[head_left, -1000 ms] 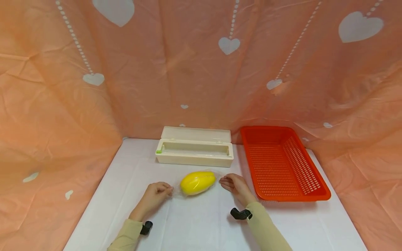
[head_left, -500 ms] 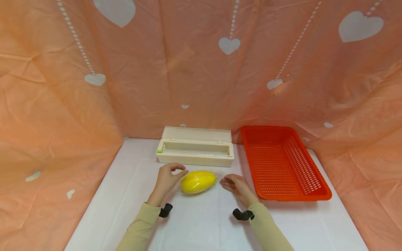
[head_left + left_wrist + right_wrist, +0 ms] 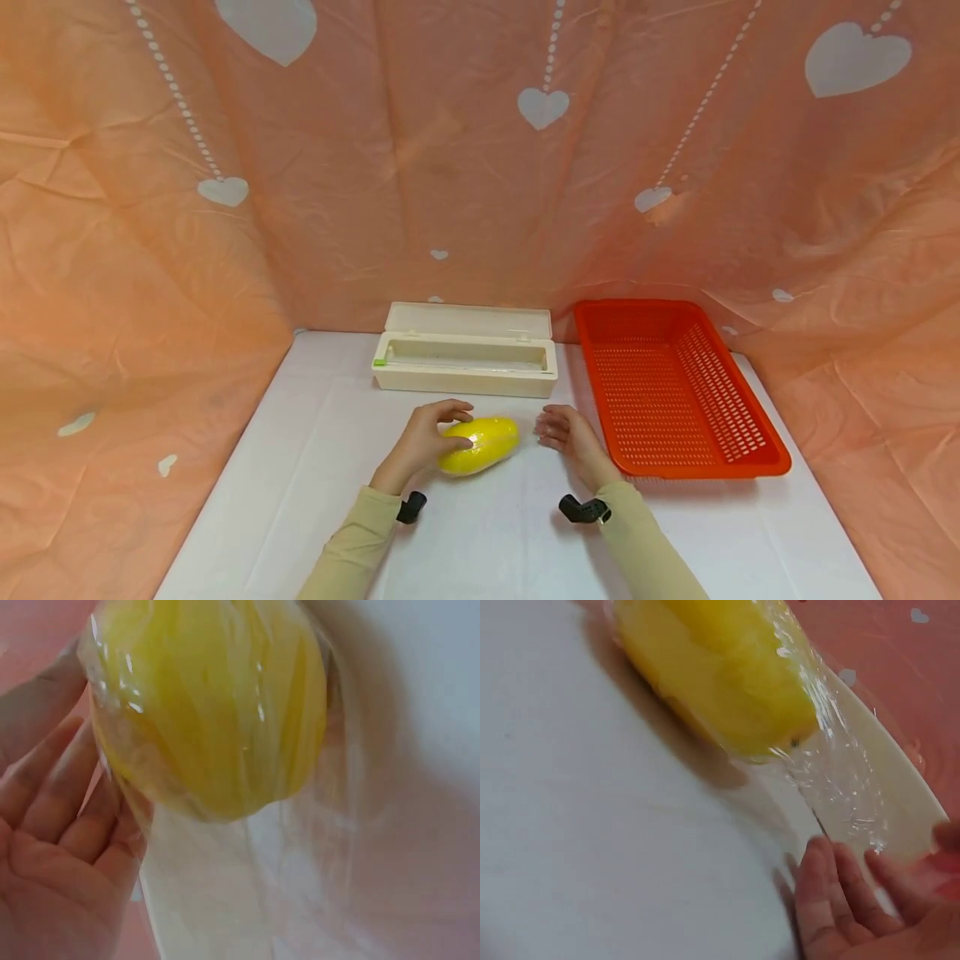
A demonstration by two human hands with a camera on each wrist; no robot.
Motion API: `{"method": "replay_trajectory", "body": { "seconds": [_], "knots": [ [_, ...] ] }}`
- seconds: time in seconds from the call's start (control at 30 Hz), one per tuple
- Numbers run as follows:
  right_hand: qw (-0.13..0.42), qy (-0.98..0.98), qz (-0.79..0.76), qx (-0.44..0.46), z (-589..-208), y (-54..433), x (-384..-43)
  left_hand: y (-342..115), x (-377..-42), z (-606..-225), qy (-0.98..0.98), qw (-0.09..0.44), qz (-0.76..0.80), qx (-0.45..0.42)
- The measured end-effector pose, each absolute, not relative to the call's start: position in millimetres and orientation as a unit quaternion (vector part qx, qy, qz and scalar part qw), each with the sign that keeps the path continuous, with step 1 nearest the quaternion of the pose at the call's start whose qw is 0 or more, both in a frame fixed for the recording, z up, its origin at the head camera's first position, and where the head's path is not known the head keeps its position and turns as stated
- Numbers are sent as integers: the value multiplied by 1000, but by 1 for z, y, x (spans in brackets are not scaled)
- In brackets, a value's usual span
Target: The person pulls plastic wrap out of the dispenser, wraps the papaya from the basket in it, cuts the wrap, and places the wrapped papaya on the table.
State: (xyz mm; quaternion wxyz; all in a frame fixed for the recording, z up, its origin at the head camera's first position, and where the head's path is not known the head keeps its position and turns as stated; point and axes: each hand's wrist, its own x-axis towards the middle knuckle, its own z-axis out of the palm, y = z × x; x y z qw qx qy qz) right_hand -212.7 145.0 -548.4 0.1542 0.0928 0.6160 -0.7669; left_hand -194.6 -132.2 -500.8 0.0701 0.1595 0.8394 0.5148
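The left grip (image 3: 424, 435) curves round the left end of the yellow fruit (image 3: 492, 444), nearer than the white box (image 3: 465, 382); steadying it should help the right grip (image 3: 573, 437), fingers loosely spread, smooth the film (image 3: 847, 780).

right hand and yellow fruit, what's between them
Loose clear plastic film lies between the yellow fruit and the right hand, as the right wrist view shows.

A Curtained Filming Nook

Makeshift, this: a peach heart-print curtain (image 3: 465, 192) hangs at nine, twelve and three o'clock around a white-covered table (image 3: 480, 542), and black wrist cameras (image 3: 584, 509) are worn. What room lies beyond, I can't tell.
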Motion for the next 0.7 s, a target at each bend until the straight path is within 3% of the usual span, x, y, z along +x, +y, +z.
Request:
{"method": "replay_trajectory", "body": {
  "seconds": [0.13,0.37,0.7],
  "knots": [
    [175,665,-726,4,-544,143,-219,-135,-198,-499,839,89,502,189],
    [295,681,-664,-94,-541,131,-226,-141,-205,-495,844,93,483,214],
    [353,664,-651,-106,-543,123,-206,-136,-191,-497,900,-92,415,92]
  ]
}}
